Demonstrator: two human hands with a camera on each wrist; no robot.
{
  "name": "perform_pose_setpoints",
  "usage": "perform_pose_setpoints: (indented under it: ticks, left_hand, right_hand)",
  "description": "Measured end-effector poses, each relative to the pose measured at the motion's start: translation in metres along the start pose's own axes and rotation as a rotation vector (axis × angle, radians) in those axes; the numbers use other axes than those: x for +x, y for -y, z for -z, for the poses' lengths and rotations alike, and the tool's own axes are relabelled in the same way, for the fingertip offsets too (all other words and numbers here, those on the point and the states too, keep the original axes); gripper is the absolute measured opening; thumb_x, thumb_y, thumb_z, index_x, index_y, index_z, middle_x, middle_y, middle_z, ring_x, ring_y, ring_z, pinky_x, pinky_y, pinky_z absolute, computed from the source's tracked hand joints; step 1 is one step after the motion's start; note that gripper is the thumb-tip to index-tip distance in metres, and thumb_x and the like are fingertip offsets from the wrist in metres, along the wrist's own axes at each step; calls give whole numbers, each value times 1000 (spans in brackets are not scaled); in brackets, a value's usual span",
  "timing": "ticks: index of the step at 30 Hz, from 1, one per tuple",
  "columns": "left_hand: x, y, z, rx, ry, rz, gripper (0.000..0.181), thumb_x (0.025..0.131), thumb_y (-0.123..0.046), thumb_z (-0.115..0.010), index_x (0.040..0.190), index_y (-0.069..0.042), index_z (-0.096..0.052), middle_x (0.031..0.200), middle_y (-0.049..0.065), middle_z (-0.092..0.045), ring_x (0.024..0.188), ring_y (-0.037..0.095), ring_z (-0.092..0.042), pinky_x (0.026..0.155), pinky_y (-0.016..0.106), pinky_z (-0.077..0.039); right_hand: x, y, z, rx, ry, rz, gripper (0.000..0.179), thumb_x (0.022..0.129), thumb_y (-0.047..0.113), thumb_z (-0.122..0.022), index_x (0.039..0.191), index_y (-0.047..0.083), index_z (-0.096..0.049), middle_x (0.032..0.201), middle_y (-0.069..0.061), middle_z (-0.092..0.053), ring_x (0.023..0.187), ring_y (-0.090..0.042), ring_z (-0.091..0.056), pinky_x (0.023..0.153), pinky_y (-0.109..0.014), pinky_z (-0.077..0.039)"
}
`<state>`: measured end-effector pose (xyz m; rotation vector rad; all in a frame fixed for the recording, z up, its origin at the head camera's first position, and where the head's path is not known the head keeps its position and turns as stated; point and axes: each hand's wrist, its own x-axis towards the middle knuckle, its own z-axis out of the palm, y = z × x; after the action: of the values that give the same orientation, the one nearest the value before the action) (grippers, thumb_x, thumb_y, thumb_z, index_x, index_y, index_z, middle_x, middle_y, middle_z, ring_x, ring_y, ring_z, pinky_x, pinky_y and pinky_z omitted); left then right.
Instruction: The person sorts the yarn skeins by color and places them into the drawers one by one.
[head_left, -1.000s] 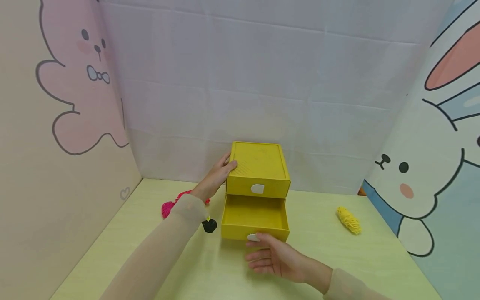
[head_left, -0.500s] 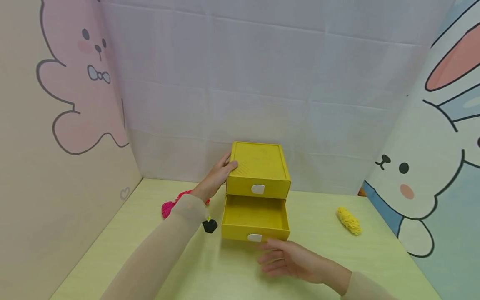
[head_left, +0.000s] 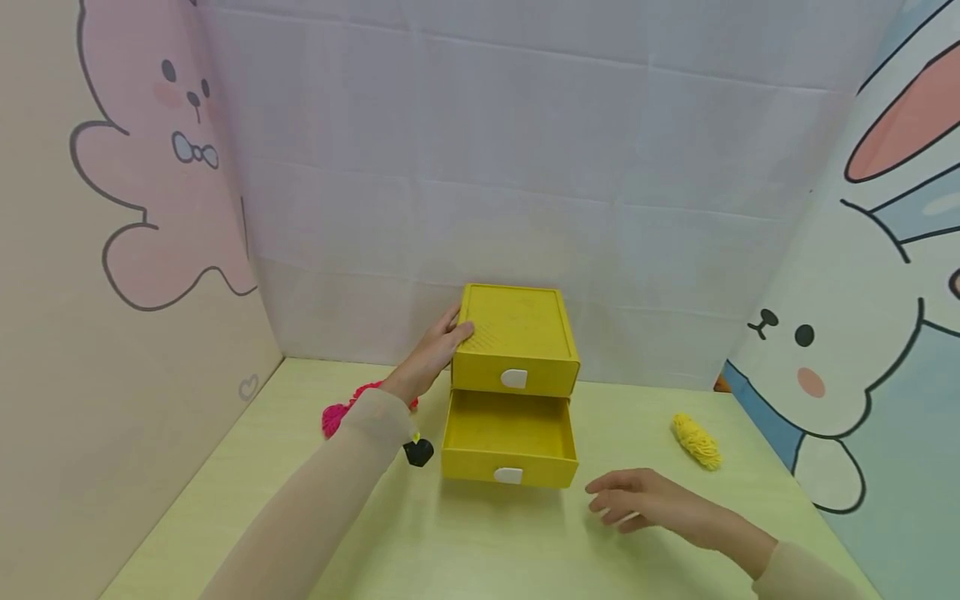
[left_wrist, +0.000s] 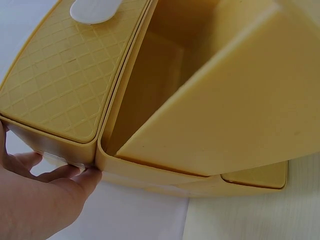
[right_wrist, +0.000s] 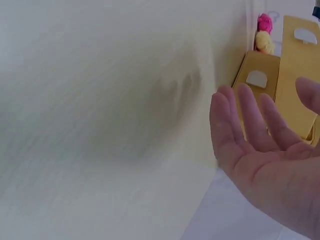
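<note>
Near back wall (head_left: pixel 600 208), cabinet (head_left: pixel 525 321): upright on table (head_left: pixel 480 550), approx 12 o'clock from person.
Drawer (head_left: pixel 472 465): pulled well out toward 6 o'clock, no contents visible; step in hand looks like having it open w/ cabinet braced. Next move prob. calls for a steady cabinet & R hand free.
Cabinet look: yellow, plastic-looking, white tabs (head_left: pixel 508 476); top drawer (head_left: pixel 480 371) closed, lattice on its front; L wrist view shows lower front (left_wrist: pixel 255 176) too.
L hand (head_left: pixel 427 358): cabinet's 9 o'clock, thumb on top edge, fingers along side, gripping it.
R hand (head_left: pixel 651 498): cabinet's 4 o'clock, off drawer, fingers loosely bent, holding nothing.
Yarn: pink yarn (head_left: pixel 334 418) approx 9 o'clock, partly behind sleeve (head_left: pixel 322 500); yellow yarn (head_left: pixel 696 442) btwn 3 & 4 o'clock, well apart from cabinet.
Black bit (head_left: pixel 418 452): 8 o'clock, near drawer, ID unclear.
</note>
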<state>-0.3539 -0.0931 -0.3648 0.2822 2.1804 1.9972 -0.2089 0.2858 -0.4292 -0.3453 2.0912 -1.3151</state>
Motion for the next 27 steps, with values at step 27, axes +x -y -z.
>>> perform_pose_setpoints:
  ticks: [27]
  left_hand:
    - [-2, 0, 1, 8, 9, -4, 71, 112, -41, -52, 172, -34, -14, 174, 5, -29, 146, 31, -51, 123, 55, -37]
  right_hand:
    - [8, -53, 122, -897, -734, 153, 49, 93, 15, -79, 133, -8, -65, 124, -36, -65, 110, -56, -63, 90, -69, -52]
